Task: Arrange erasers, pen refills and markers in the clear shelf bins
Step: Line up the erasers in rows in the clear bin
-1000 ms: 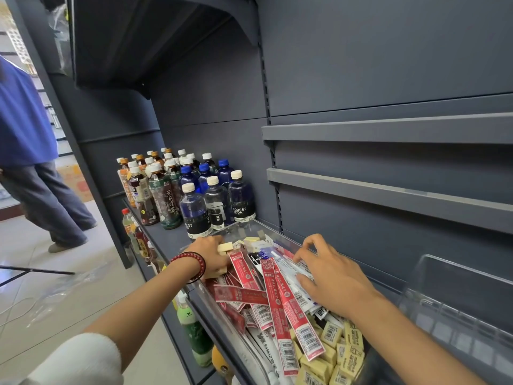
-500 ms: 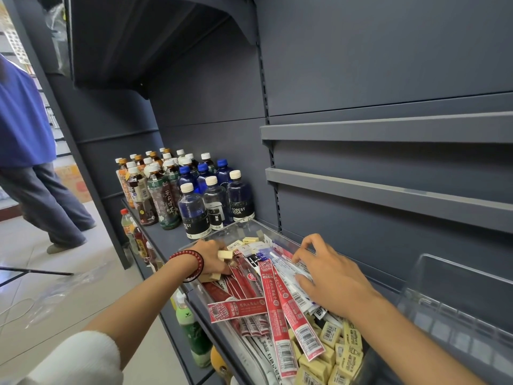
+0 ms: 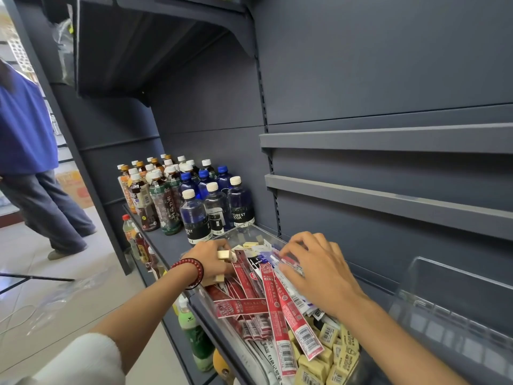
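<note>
Left grip is at the far left corner of the clear bin, fingers curled round a few cream erasers; one sticks out on top and one below the palm. Red bead bracelet on that wrist, white sleeve further back.

Right grip is over the middle of the bin, fingers bent, fingertips touching the white-blue packs. Cannot tell whether it pinches one or only presses.

The bin sits on the grey shelf and holds mixed stock. Long red refill packs lie slanted across the middle, and one red pack lies crosswise under them. An eraser pile with barcode wrappers fills the near end. White packs lie along the near left wall. A loose eraser rests at the far end, near the bin's back wall.

A second clear bin stands just right of the first, under the right forearm.

Bottles stand in rows on the same shelf beyond the bin. More bottles are on the shelf below. A person in a blue top stands at far left on the tiled floor.
</note>
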Motion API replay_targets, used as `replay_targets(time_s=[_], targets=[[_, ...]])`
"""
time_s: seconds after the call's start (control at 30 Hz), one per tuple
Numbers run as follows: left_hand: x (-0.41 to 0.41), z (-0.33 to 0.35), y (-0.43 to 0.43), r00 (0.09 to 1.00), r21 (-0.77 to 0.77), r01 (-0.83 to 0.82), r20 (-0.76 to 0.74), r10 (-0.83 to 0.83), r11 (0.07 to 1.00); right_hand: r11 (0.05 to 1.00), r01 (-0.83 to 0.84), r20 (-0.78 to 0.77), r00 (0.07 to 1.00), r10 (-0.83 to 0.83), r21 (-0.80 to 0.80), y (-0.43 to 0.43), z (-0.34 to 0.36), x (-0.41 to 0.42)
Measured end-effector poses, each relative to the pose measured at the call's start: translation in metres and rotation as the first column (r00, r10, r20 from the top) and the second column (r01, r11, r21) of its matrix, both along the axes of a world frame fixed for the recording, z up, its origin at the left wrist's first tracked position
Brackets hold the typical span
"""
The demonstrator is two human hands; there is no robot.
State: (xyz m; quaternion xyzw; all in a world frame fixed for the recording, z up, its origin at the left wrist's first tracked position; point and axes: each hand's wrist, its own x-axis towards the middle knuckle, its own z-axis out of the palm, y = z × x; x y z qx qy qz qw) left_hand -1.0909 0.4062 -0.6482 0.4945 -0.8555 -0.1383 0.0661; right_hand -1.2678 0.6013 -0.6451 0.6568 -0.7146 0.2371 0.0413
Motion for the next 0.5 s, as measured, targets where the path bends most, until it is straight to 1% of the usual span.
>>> replay_targets(time_s=[0.07, 0.13, 0.2, 0.3, 0.33, 0.4, 0.47, 0.5], targets=[[0.001, 0.003, 0.005, 0.998, -0.050, -0.021, -0.061, 0.018, 0.999, 0.996, -0.089, 0.049, 0.995, 0.089, 0.004, -0.002, 0.009, 0.015], [-0.001, 0.007, 0.008, 0.994, -0.092, -0.029, -0.112, 0.019, 0.995, 0.975, -0.197, 0.069, 0.979, 0.191, 0.099, -0.005, 0.014, 0.033], [-0.004, 0.014, 0.013, 0.985, -0.099, -0.018, -0.172, 0.001, 0.995, 0.944, -0.253, 0.079, 0.967, 0.242, 0.213, -0.010, 0.009, 0.045], [-0.009, 0.026, 0.020, 0.965, -0.053, 0.002, -0.262, -0.016, 0.999, 0.930, -0.210, 0.090, 0.977, 0.191, 0.301, -0.010, -0.004, 0.055], [-0.009, 0.029, 0.022, 0.964, -0.041, 0.013, -0.264, -0.023, 0.999, 0.925, -0.175, 0.063, 0.985, 0.163, 0.337, -0.010, -0.009, 0.055], [-0.006, 0.034, 0.023, 0.975, -0.043, 0.027, -0.218, -0.036, 0.999, 0.919, -0.116, 0.021, 0.993, 0.117, 0.376, -0.011, -0.017, 0.053], [-0.001, 0.037, 0.024, 0.984, -0.078, 0.018, -0.178, -0.031, 0.997, 0.921, -0.100, 0.042, 0.995, 0.091, 0.375, -0.013, -0.022, 0.048], [0.002, 0.040, 0.024, 0.980, -0.083, 0.008, -0.197, -0.025, 0.997, 0.924, -0.107, 0.064, 0.994, 0.090, 0.368, -0.014, -0.021, 0.047]])
